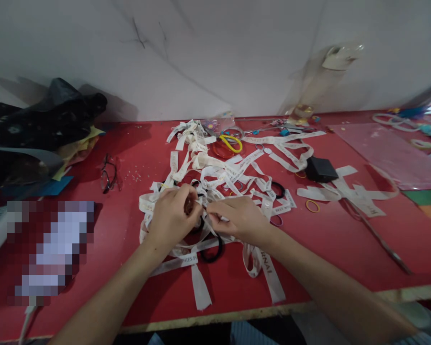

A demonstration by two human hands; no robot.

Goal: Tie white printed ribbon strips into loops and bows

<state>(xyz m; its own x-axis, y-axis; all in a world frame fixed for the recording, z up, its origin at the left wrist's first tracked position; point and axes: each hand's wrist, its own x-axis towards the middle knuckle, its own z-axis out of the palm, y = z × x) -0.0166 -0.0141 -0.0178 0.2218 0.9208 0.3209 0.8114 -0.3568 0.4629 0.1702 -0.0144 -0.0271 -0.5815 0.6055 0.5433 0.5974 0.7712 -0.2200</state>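
A tangled heap of cream printed ribbon point(215, 172) lies in the middle of the red table point(129, 143). My left hand point(172, 215) and my right hand point(240, 218) meet over its near side, both pinching a strip of ribbon between fingertips. A black hair tie point(211, 251) lies just below my hands, partly under them. Another black hair tie point(278, 189) sits to the right in the ribbon. Loose ribbon ends hang toward the table's front edge.
Yellow-handled scissors point(232, 142) lie behind the heap. A small black box point(320, 169) sits right, near a ribbon-wrapped white shape point(348, 194). Eyeglasses point(107, 175) rest left. Black bag and coloured paper point(46, 120) at far left. Pink plastic sheet point(388, 153) at right.
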